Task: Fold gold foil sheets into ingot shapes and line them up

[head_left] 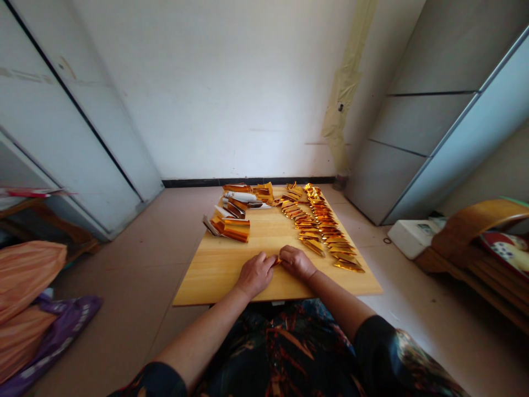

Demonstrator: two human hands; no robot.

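Observation:
My left hand (pixel 257 274) and my right hand (pixel 296 262) meet near the front middle of a wooden table (pixel 223 275). Between their fingertips is a small piece of gold foil paper (pixel 278 261), mostly hidden by the fingers. Both hands are closed in a pinch on it. To the right lie rows of folded gold foil pieces (pixel 330 226), overlapping one another. On the left, curled gold foil sheets (pixel 236 229) lie in loose stacks. A white roll-like thing (pixel 241 196) rests among the sheets at the back.
Behind the table is a white wall (pixel 231 99) with a strip of tape (pixel 343 94). A grey refrigerator-like cabinet (pixel 405 132) stands at right, near a wooden armrest seat (pixel 463 237) and a white box (pixel 413 237). Orange and purple bags (pixel 33 309) lie at left.

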